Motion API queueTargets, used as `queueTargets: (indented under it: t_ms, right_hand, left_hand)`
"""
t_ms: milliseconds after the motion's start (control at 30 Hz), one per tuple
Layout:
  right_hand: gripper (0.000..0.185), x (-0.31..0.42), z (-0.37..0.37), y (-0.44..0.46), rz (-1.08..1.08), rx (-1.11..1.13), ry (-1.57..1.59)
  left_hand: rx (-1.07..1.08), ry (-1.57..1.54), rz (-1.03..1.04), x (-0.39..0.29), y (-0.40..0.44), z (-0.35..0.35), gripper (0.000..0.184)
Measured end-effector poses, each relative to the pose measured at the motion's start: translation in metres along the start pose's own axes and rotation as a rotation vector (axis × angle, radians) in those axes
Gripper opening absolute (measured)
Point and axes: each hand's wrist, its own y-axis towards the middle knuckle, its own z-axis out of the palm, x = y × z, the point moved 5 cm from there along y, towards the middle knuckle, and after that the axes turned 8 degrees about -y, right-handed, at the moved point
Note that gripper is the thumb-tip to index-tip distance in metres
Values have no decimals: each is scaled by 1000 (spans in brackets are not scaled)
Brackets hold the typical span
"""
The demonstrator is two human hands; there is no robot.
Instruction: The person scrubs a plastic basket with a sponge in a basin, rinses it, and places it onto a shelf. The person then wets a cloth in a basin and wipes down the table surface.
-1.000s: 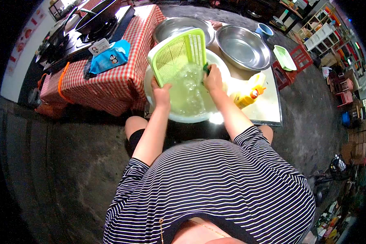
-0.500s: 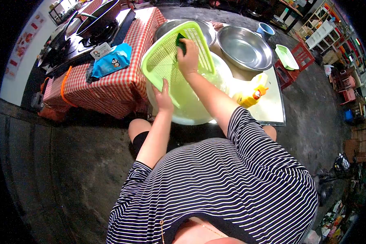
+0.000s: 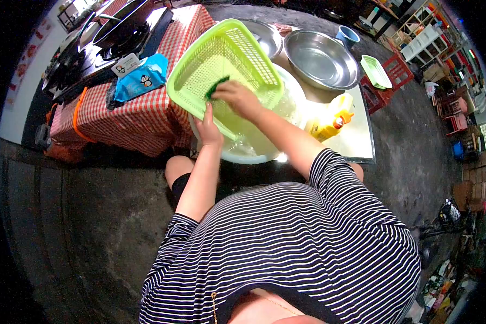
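Observation:
A light green plastic draining basket [image 3: 254,51] is tilted over a wide white basin [image 3: 294,89] of cloudy water. My left hand [image 3: 209,129] grips the basket's near rim, thumb on the inside and the other fingers hidden behind the wall. In my right hand [image 3: 240,100] is a dark green scouring pad [image 3: 217,86], pressed against the inside of the basket near its lower wall. The right fingers are slightly blurred but closed round the pad.
A yellow dish soap bottle [image 3: 332,121] and a large steel bowl [image 3: 324,59] stand right of the basin. At left, a checked-cloth table [image 3: 140,121] carries a blue packet [image 3: 141,80] and a wok [image 3: 121,24]. A pale green tray [image 3: 376,72] rests on a red stool [image 3: 399,73].
My right hand has moved the scouring pad from the far wall of the basket down toward the near left. The basket has shifted left and its inside now faces me more.

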Motion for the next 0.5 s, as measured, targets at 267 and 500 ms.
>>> queueTargets:
  t_ms: [267, 500]
  right_hand:
    - [35, -48, -37, 15, 283, -248, -73]
    - [35, -14, 4, -32, 283, 20, 60]
  left_hand:
    - [12, -22, -46, -1, -8, 8, 53]
    - [28, -134, -33, 2, 2, -3, 50]
